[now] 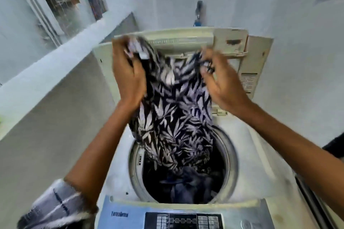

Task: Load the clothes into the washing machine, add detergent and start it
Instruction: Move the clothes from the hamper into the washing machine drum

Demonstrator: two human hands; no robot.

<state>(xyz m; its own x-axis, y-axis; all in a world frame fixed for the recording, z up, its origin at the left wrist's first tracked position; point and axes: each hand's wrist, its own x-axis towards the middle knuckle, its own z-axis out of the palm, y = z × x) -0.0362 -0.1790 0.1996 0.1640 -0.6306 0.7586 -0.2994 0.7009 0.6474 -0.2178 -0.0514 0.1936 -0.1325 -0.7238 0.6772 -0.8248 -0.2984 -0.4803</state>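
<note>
With your left hand (pixel 128 72) and right hand (pixel 221 83) gripping the leaf-print garment (pixel 175 117), you needed to lower it straight into the drum (pixel 229 156).

Garment (pixel 173 109) hangs over drum (pixel 230 163) w/ clothes (pixel 186 186) in it; lid (pixel 186 42) behind; panel (pixel 184 217) in front.
</note>
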